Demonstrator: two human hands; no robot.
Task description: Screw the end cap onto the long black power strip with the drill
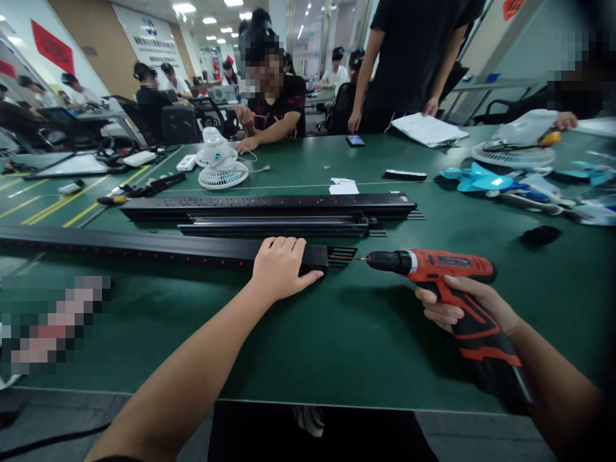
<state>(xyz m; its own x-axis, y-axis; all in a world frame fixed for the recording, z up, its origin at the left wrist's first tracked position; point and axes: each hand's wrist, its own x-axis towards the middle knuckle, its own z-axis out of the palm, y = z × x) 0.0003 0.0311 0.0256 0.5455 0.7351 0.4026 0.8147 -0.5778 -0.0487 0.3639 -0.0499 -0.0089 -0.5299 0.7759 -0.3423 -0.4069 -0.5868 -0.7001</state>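
Note:
My left hand [282, 266] is wrapped over the right end of a long black bar [192, 253] with red dots along its side, which lies on the green table. Thin dark prongs [342, 254] stick out of that end. In my right hand [462, 301] is a red and black cordless drill [447, 263], gripped by its handle. Its thin bit points left and reaches close to the prongs; whether it touches them I cannot tell. Behind this bar lie a second black bar with red dots [269, 204] and a narrower black rail [274, 226].
A white fan [221, 168] stands at the back, before a seated person [276, 96]. Blue fan blades [476, 178] and a dark cloth-like piece [541, 235] lie at right. A standing person's hand rests by papers [428, 130]. A phone [355, 140] lies near them.

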